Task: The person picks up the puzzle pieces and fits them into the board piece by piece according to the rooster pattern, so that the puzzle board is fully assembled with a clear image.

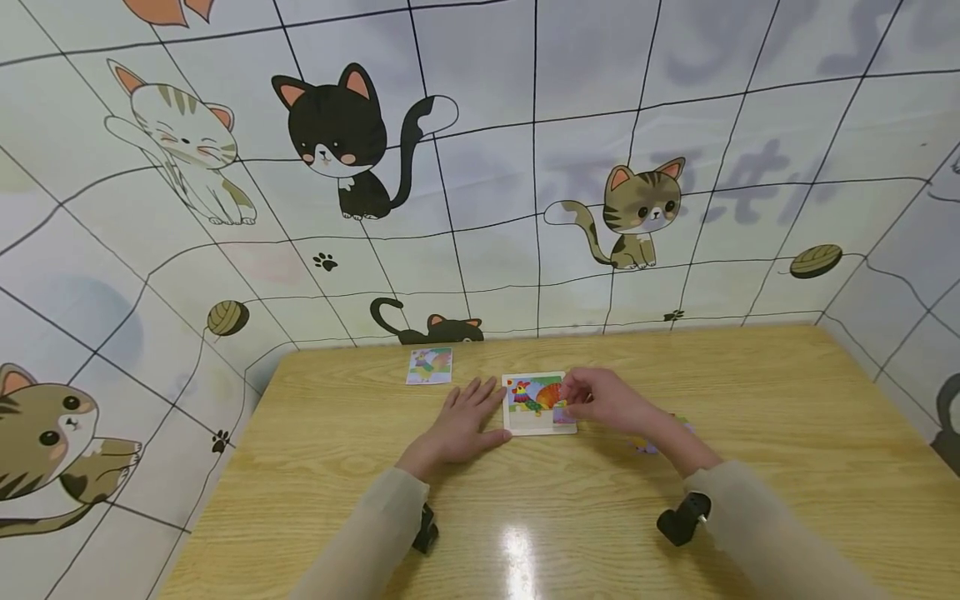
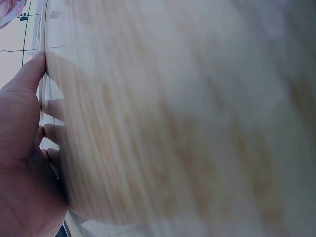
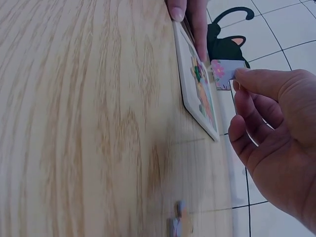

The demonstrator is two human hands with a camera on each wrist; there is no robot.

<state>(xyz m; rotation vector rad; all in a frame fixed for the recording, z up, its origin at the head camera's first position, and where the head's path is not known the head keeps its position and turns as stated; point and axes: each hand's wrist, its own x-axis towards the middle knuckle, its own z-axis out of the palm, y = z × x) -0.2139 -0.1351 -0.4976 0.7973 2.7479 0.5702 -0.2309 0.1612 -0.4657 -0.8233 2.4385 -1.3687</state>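
Beside the puzzle tray (image 1: 538,425), flat left hand (image 1: 461,425) steadies; right hand (image 1: 603,400) pinches a piece (image 3: 222,75); loose pieces (image 3: 177,224) nearby.

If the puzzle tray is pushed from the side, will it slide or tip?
The puzzle tray lies flat and thin on the glossy wooden table, so it probably slides, not tips. It looks stiff and light. The left hand resting at its edge likely steadies it.

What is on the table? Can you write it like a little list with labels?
Table: light wood table
Puzzle: rooster puzzle board, partly filled
Left hand: left hand flat beside the board, steadying its edge
Right hand: right hand pinches a puzzle piece over the board
Loose pieces: spare pieces by the right arm
Picture card: picture card at the far edge
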